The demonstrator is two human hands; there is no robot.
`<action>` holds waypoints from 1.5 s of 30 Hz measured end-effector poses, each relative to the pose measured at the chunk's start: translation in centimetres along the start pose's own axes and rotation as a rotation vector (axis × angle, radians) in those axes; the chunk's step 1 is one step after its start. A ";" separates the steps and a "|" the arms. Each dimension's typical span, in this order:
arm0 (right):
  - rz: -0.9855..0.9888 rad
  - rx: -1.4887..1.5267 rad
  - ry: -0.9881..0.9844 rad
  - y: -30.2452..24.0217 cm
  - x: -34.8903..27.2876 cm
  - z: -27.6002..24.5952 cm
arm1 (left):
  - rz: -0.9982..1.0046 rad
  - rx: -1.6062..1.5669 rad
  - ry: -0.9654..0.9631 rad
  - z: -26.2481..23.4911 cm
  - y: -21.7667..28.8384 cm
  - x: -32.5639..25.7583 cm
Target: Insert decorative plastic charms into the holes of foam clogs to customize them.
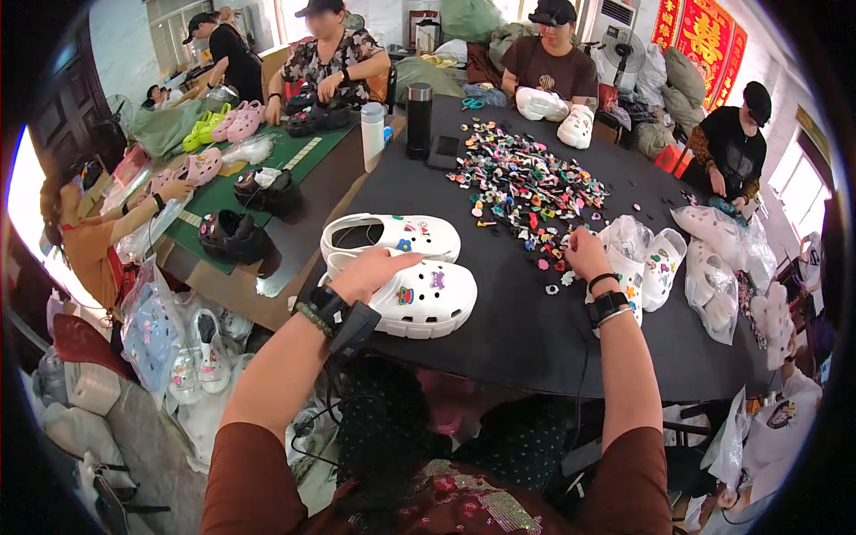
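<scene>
On black table (526, 330): left hand (370, 272) fingers pressed on white clog (419, 299); right hand (584, 251) pinching among charms (526, 192). Red banners (704, 36) on far wall; clear bags (713, 294) at right.

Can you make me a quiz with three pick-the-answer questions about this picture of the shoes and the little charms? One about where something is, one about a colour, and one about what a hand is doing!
1. Where does the pile of small colourful charms lie?
A. On the black table
B. On the floor
C. Inside a shoe

2. What colour are the two clogs right in front of the person?
A. Pink
B. Black
C. White

3. What is the left hand doing?
A. Hanging in the air
B. Resting on the nearer white clog
C. Holding a bottle

Answers:
1. A, the charms are spread over the dark tabletop, beyond the clogs.
2. C, the nearer clog and the farther white clog are both white, each with a few charms stuck in.
3. B, the palm lies on the nearer clog's back end, while the right hand reaches to the edge of the charm pile.
</scene>
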State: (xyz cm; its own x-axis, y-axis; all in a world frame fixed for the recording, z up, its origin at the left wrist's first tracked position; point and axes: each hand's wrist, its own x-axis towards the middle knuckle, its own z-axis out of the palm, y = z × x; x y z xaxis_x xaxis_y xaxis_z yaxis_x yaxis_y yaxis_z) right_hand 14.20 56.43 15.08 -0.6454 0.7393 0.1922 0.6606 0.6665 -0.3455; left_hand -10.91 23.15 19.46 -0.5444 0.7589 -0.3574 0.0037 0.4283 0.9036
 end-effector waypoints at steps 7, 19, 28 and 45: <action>-0.289 0.465 0.045 -6.8 -2.7 -2.2 | -0.032 -0.043 0.009 -0.7 -3.0 2.2; -0.652 0.590 -0.081 -22.1 -9.4 -0.2 | 0.037 -0.502 -0.054 1.1 -1.0 -3.0; -0.557 0.490 -0.058 -23.6 -9.8 2.1 | 0.118 -0.446 -0.023 1.2 -2.6 -2.5; -0.454 0.138 -0.140 -25.3 -7.9 0.9 | 0.144 -0.489 0.036 1.7 -3.5 -3.4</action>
State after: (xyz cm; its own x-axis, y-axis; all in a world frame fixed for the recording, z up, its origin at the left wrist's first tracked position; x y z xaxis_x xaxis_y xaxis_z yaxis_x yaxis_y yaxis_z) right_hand 2.20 33.66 21.47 -0.9079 0.3509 0.2291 0.2502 0.8924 -0.3755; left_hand -7.66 19.85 17.10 -0.5960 0.7723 -0.2201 -0.3072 0.0340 0.9510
